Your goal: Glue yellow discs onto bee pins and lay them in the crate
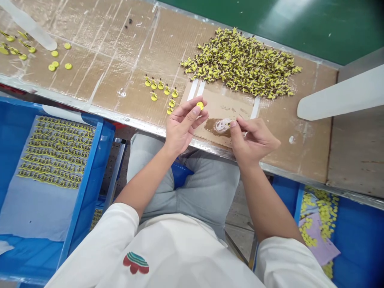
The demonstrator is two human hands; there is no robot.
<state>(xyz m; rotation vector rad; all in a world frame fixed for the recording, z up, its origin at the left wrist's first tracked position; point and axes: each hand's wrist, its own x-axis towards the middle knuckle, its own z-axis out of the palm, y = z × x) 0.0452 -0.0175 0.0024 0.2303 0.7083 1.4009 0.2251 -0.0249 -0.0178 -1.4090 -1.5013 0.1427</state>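
Note:
My left hand pinches a round yellow disc base between thumb and fingers, its flat face up. My right hand is closed in a pinch at the edge of a small clear dish on a wet brown patch of cardboard. At its fingertips a bit of a small yellow figurine shows; the fingers cover most of it. To the left of my left hand stand several figurines on yellow bases. Beyond both hands lies a large pile of loose yellow-and-dark figurines.
A blue bin at left holds rows of based figurines on a sheet. Another blue bin at right contains loose yellow discs. White posts cross the right and upper left. More discs lie on the cardboard-covered bench.

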